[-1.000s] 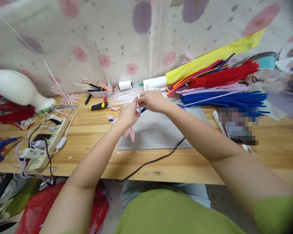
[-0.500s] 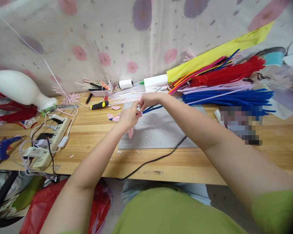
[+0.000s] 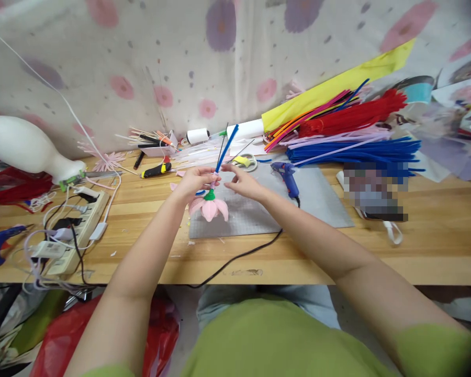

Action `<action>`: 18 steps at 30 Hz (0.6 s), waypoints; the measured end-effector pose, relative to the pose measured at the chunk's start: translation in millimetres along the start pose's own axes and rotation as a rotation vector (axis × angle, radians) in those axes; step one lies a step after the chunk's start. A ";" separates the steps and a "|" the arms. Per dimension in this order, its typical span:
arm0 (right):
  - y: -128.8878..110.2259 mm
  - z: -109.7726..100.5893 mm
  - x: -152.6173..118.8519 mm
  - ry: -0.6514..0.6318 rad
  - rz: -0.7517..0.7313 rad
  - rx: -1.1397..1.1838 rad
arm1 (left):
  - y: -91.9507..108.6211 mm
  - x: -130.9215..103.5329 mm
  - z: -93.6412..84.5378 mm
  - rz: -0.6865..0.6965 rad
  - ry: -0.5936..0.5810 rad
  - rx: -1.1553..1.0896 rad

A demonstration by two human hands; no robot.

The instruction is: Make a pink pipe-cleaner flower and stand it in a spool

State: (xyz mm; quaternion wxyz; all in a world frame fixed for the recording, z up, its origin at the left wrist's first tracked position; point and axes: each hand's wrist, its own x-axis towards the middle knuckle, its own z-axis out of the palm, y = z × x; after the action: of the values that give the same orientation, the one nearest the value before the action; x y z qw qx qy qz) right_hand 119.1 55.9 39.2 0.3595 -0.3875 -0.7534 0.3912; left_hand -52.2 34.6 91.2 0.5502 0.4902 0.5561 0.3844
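Flower: we see the pale pink, pointed-petalled flower [image 3: 209,208] whole now, hanging head down over the left part of the flat grey mat [image 3: 251,215], where half a second ago our left hand hides most of it
Stems: the thin, fuzzy blue stems [image 3: 228,147] now point up and lean right, instead of slanting low beneath our right forearm
Left hand: our left hand [image 3: 194,184] pinches the flower's stalk between thumb and fingers, above its green collar [image 3: 209,195]
Right hand: our right hand [image 3: 241,182], closed in beside the left before, now curves just right of the stalk, thumb and fingers parted, gripping nothing we can see; we cannot tell whether a fingertip brushes it
Hold: we judge that the left hand alone carries the flower, leaving the right free
Glue gun: the blue plastic glue gun [image 3: 288,178] lies uncovered on the mat
Textures: the petals look soft and matte, the mat finely gridded, the wooden bench [image 3: 135,217] smooth and streaked with grain
Bundles: we have long, fuzzy red stems [image 3: 353,116] and straight, brush-like blue stems [image 3: 353,153] at the back right
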 end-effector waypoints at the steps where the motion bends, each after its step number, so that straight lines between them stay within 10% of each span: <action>1: 4.7 3.9 1.7 -0.090 0.017 0.039 | 0.4 -1.5 -1.4 -0.008 -0.025 -0.015; 11: 9.5 7.2 18.3 -0.122 -0.139 -0.171 | -6.5 -7.0 -13.7 -0.078 -0.075 -0.091; 18: -21.9 -14.4 8.5 -0.189 -0.062 -0.476 | -5.2 -0.4 -13.6 -0.096 0.226 0.287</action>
State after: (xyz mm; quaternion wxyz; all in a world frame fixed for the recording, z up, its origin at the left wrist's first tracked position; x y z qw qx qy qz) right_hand 120.9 59.1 66.5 0.1982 -0.3996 -0.8660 0.2261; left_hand -66.3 34.6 87.6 0.4265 0.4903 0.6860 0.3272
